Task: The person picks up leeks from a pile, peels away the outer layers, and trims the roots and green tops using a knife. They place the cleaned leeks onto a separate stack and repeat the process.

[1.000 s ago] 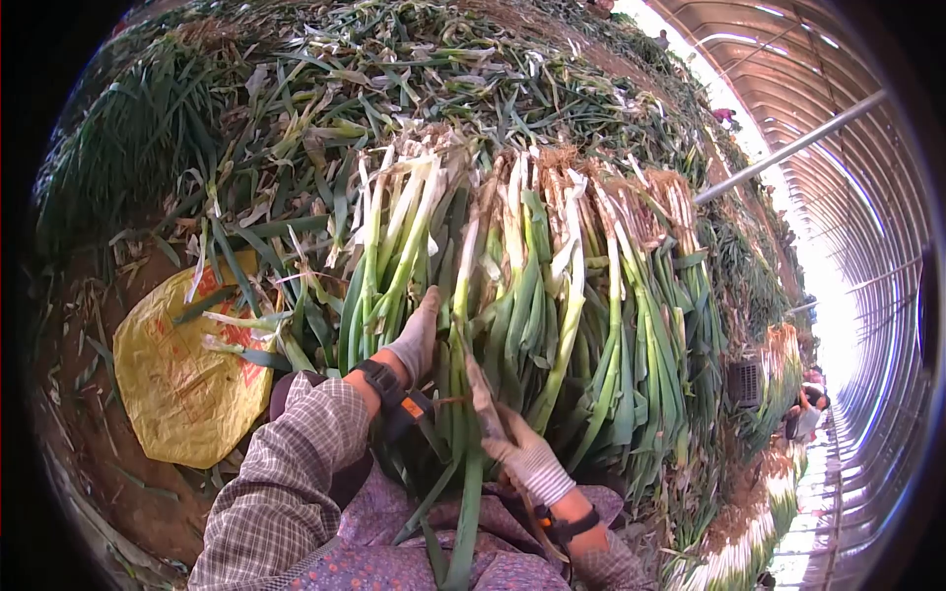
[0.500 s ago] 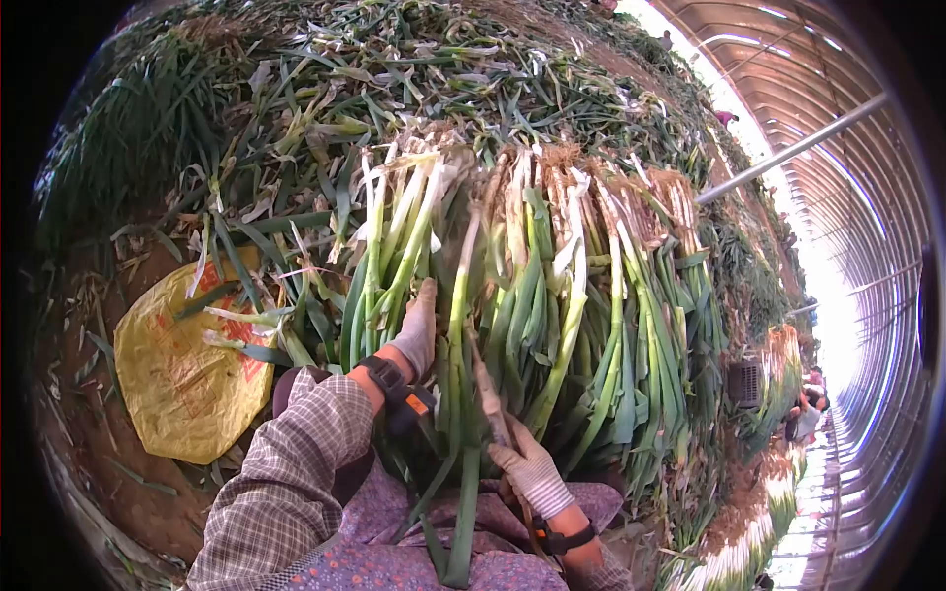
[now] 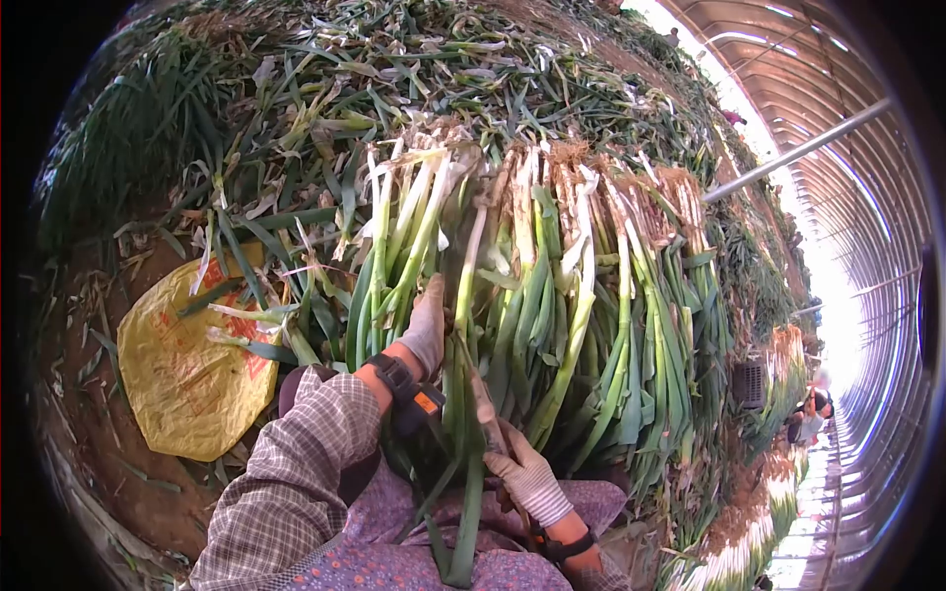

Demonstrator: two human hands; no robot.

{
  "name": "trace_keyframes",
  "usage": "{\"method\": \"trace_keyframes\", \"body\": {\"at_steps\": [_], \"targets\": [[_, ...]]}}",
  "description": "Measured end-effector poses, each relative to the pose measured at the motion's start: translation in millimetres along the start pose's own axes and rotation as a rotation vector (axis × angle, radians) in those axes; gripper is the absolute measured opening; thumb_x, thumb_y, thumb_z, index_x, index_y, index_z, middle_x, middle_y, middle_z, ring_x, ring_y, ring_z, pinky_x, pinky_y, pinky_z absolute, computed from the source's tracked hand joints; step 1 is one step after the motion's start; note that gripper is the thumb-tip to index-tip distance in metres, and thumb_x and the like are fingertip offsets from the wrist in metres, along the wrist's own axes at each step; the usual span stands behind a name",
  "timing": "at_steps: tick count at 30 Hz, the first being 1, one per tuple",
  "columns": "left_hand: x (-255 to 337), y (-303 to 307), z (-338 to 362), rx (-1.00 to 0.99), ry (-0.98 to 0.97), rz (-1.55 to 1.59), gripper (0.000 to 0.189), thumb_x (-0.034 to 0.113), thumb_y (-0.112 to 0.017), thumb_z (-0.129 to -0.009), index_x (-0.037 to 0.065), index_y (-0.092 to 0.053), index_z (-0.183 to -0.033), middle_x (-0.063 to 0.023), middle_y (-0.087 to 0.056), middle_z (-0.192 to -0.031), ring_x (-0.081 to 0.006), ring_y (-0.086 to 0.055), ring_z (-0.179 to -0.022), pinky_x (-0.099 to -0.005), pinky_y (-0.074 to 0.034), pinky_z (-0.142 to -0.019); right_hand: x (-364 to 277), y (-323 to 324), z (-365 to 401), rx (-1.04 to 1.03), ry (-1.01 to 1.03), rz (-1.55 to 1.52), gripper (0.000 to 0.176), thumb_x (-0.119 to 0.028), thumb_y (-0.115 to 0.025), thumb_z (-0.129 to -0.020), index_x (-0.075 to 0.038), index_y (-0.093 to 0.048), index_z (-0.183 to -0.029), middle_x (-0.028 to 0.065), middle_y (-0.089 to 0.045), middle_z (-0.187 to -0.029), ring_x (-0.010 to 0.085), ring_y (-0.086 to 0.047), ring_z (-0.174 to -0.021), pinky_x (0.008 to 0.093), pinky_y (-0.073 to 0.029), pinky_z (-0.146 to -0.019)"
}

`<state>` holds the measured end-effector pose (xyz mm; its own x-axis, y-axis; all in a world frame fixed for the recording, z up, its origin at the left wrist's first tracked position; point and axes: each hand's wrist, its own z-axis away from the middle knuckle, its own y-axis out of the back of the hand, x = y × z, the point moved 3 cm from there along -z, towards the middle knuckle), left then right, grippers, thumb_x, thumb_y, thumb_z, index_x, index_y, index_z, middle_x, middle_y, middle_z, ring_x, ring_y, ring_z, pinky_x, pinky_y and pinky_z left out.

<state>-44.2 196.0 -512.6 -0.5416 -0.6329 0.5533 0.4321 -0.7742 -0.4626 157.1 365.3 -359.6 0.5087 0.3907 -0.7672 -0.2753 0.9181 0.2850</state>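
Observation:
A long green onion (image 3: pixel 471 286), its white end uppermost, stands in front of me with its leaves trailing into my lap. My left hand (image 3: pixel 426 325), in a pale glove, is closed around it from the left; the leaves partly hide the fingers. In my gloved right hand (image 3: pixel 529 475) is a slender wand-like tool (image 3: pixel 483 406), its thin tip beside the onion's green leaves. Behind both hands lies a row of green onions (image 3: pixel 621 286), roots pointing away from me. Several cleaner, paler-stemmed onions (image 3: pixel 406 217) rest just beyond my left hand.
A yellow plastic sack (image 3: pixel 192 364) lies on the soil at left. Loose leaves and trimmings (image 3: pixel 394 69) cover the ground beyond the row. A metal pole (image 3: pixel 798 150) slants in at right. Farther right are a dark crate (image 3: pixel 749 384), more onion bundles (image 3: pixel 778 473) and another person (image 3: pixel 810 416).
The view has shifted slightly, so the onions appear a little farther right. The tool and right hand have dropped slightly along the onion. Both hands keep their hold.

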Motion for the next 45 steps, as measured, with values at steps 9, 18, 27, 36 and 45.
{"method": "trace_keyframes", "body": {"at_steps": [9,18,27,36,45], "targets": [[12,-11,21,-0.007,0.007,0.138,0.05,0.055,-0.055,-0.091,0.01,-0.047,-0.112,-0.0073,-0.047,-0.081,-0.0212,-0.047,-0.055,-0.0351,-0.049,-0.048,13,-1,5,0.034,0.053,-0.038,0.068,-0.028,-0.07,-0.088,-0.005,-0.04,-0.144,0.0137,-0.06,-0.126,0.0177,-0.056,-0.114,0.0295,-0.042,-0.1],[17,-16,29,-0.183,0.029,0.174,0.063,0.063,-0.049,-0.091,0.004,-0.054,-0.113,-0.0142,-0.062,-0.087,-0.0307,-0.063,-0.071,-0.0487,-0.055,-0.059,1,4,-18,0.103,0.201,0.028,0.062,-0.027,-0.069,-0.088,-0.004,-0.043,-0.14,0.0161,-0.061,-0.123,0.0187,-0.056,-0.115,0.03,-0.042,-0.099],[19,-14,12,-0.137,-0.028,-0.006,0.031,0.027,-0.055,-0.094,0.002,-0.056,-0.113,-0.012,-0.064,-0.088,-0.0239,-0.064,-0.071,-0.0379,-0.056,-0.06,-44,7,-171,0.264,0.217,0.208,0.062,-0.039,-0.067,-0.085,0.001,-0.051,-0.13,0.0291,-0.063,-0.108,0.0342,-0.063,-0.1,0.0356,-0.046,-0.089],[65,-35,62,-0.304,-0.401,-0.249,0.041,0.006,-0.063,-0.088,0.006,-0.048,-0.126,-0.0027,-0.059,-0.084,-0.0068,-0.053,-0.059,-0.0222,-0.044,-0.045,-109,35,-209,0.176,0.146,-0.282,0.043,-0.037,-0.062,-0.092,-0.016,-0.052,-0.128,-0.0017,-0.044,-0.061,0.0114,-0.042,-0.038,0.0297,-0.037,-0.033],[121,-19,41,0.24,-0.79,-1.198,0.058,0.015,-0.069,-0.079,0.002,-0.047,-0.132,-0.0256,-0.054,-0.123,-0.0408,-0.055,-0.113,-0.0456,-0.045,-0.095,-3,124,-44,0.314,0.047,-0.56,0.045,-0.027,-0.059,-0.095,-0.015,-0.042,-0.134,0.0019,-0.054,-0.071,0.0127,-0.045,-0.035,0.0265,-0.035,-0.029]]}}
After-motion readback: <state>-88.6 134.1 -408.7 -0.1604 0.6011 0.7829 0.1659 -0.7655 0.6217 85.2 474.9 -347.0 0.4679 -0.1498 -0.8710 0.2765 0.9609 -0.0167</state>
